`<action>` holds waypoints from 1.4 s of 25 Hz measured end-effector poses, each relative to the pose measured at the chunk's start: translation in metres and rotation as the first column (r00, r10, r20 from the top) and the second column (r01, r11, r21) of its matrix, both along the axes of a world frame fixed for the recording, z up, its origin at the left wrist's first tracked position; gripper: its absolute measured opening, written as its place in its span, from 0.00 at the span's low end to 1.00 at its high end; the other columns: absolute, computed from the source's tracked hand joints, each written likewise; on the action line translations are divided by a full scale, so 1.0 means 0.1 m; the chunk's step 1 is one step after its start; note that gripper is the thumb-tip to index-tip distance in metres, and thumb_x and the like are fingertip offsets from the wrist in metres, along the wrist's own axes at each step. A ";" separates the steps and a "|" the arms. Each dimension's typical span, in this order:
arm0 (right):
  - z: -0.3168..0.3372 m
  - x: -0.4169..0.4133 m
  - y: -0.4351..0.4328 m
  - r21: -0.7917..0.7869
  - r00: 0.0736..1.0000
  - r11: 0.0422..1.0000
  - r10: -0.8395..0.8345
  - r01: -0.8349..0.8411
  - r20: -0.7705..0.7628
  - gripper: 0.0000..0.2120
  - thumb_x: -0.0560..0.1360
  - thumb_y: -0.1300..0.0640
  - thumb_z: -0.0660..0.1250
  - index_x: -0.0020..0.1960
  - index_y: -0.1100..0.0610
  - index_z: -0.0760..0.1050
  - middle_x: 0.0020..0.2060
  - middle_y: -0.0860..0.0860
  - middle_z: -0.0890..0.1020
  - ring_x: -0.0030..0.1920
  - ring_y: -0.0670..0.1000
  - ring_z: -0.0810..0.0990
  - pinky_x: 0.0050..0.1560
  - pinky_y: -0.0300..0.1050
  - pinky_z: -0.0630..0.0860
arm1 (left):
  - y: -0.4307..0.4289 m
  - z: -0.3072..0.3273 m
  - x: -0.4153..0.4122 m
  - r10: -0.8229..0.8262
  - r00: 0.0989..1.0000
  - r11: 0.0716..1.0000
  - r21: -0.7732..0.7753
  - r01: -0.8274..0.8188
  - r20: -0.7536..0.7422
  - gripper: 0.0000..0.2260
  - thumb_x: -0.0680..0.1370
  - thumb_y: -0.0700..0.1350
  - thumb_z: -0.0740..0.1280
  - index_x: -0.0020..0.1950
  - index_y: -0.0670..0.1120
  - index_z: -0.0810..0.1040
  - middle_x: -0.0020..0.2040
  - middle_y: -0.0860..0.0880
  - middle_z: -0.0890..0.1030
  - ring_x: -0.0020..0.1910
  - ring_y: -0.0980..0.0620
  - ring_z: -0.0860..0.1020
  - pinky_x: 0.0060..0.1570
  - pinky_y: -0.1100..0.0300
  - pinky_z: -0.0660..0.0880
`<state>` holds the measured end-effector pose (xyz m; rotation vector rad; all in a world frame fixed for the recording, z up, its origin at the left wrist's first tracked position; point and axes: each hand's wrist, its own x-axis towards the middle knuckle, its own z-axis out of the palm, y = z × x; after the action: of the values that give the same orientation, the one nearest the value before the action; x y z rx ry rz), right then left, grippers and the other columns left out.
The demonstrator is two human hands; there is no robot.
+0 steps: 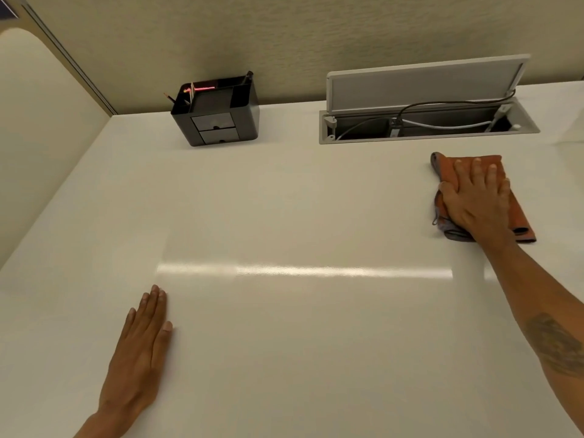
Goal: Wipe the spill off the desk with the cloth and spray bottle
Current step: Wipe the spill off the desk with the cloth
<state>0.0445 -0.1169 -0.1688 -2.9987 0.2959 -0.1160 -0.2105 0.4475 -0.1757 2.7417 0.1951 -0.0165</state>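
Observation:
A folded orange cloth (518,213) with a grey underside lies on the white desk (300,216) at the right. My right hand (477,200) presses flat on it, fingers straight and spread. My left hand (142,349) rests flat on the bare desk at the lower left, fingers straight and together. No spray bottle is in view. I cannot make out a spill on the desk, only a bright strip of reflected light across its middle.
A black desk organiser (218,112) with pencils and two small drawers stands at the back. To its right a cable tray (426,124) is sunk in the desk, its lid (423,80) raised. Partition walls close off the back and left.

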 end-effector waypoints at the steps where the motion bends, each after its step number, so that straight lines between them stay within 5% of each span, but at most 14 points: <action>1: -0.01 0.06 0.06 -0.008 1.000 1.000 0.012 -0.012 0.004 0.30 0.83 0.43 0.49 0.80 0.57 0.51 0.79 0.63 0.55 0.78 0.68 0.51 0.77 0.67 0.48 | 0.00 0.00 0.00 0.002 1.000 1.000 -0.007 -0.002 0.000 0.28 0.82 0.59 0.43 0.81 0.51 0.51 0.81 0.59 0.48 0.80 0.63 0.46 0.77 0.67 0.40; 23: -0.04 0.38 3.52 0.069 0.948 0.946 0.317 -0.316 -0.007 0.31 0.82 0.41 0.45 0.81 0.55 0.50 0.80 0.59 0.53 0.80 0.63 0.48 0.78 0.64 0.45 | 0.07 -0.03 0.03 -0.033 0.999 0.999 -0.031 0.034 0.019 0.26 0.84 0.54 0.43 0.81 0.50 0.47 0.82 0.57 0.46 0.81 0.59 0.44 0.78 0.58 0.42; 35: -0.08 -0.05 4.44 0.084 0.705 0.705 0.708 -0.704 -0.032 0.30 0.81 0.41 0.44 0.81 0.46 0.46 0.81 0.52 0.49 0.81 0.55 0.43 0.79 0.58 0.41 | 0.10 -0.01 0.01 -0.019 0.996 0.991 -0.132 0.030 0.086 0.27 0.84 0.55 0.43 0.81 0.48 0.44 0.82 0.54 0.42 0.80 0.59 0.41 0.78 0.59 0.40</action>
<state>0.0396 0.3274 -0.1768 -2.8116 -0.8446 0.0661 -0.2099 0.4572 -0.1768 2.6056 0.1318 0.0775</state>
